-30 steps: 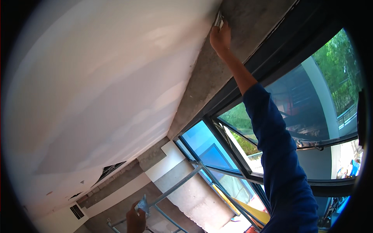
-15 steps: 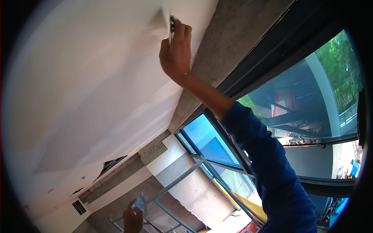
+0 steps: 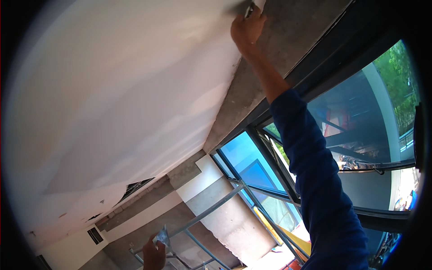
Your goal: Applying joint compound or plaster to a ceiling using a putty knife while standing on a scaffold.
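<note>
Raised at the top, my right hand [image 3: 247, 33] is closed around the handle of a putty knife [image 3: 249, 10]. Its blade lies against the white ceiling [image 3: 135, 103], close to the edge where the ceiling meets a bare grey concrete strip [image 3: 279, 40]. My right arm is stretched up in a dark blue sleeve. Low in the picture, my left hand [image 3: 154, 256] grips a second flat-bladed putty knife [image 3: 162, 236] with a greyish, smeared blade. The lower part of that hand is cut off by the picture's edge.
Dark-framed windows [image 3: 355, 112] run along the right, one sash tilted open. A metal scaffold rail [image 3: 216, 205] crosses below, beside my left hand. The ceiling has a dark opening [image 3: 135, 188] farther off. A partly whitened concrete wall [image 3: 225, 216] stands at the far end.
My right hand and its putty knife have moved up and to the right along the ceiling, to its edge by the concrete. My left hand has stayed nearly still; the view has shifted slightly.
</note>
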`<state>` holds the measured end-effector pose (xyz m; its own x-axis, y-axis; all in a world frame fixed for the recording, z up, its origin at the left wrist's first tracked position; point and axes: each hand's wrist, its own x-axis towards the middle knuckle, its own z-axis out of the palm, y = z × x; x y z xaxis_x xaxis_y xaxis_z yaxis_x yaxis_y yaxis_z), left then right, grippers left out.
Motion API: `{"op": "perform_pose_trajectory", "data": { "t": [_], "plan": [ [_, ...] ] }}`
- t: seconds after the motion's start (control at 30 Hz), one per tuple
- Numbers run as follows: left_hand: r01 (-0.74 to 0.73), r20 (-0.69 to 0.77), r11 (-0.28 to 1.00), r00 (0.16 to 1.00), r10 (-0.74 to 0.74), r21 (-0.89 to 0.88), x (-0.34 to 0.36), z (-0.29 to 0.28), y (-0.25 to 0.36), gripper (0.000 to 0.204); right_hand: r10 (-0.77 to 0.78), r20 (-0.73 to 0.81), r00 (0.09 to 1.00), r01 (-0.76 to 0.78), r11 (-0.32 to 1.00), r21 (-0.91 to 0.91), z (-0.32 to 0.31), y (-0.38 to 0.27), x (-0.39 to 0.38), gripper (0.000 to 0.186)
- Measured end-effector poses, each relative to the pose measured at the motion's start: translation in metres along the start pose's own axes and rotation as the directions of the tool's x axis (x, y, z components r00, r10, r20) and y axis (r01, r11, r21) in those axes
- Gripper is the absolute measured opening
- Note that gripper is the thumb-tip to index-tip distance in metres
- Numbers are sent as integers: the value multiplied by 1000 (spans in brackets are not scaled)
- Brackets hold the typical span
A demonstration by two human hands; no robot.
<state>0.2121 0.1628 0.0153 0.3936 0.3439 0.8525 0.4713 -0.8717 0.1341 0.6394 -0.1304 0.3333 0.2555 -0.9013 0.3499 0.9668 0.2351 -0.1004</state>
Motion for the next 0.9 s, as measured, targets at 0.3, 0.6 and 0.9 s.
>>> {"op": "perform_pose_trajectory", "data": {
  "t": [0.3,0.6,0.9],
  "plan": [
    [-152,5,988,988,152,-9,23,6,47,32,-285,146,947,259,950,173,-34,-68,-84,60],
    [-111,27,993,994,109,50,4,-8,10,36,-95,39,995,91,992,85,-34,46,40,42],
    [-129,-41,988,990,132,86,-1,-10,11,36,-35,-118,992,28,997,-66,-3,-44,0,44]
  ]
}}
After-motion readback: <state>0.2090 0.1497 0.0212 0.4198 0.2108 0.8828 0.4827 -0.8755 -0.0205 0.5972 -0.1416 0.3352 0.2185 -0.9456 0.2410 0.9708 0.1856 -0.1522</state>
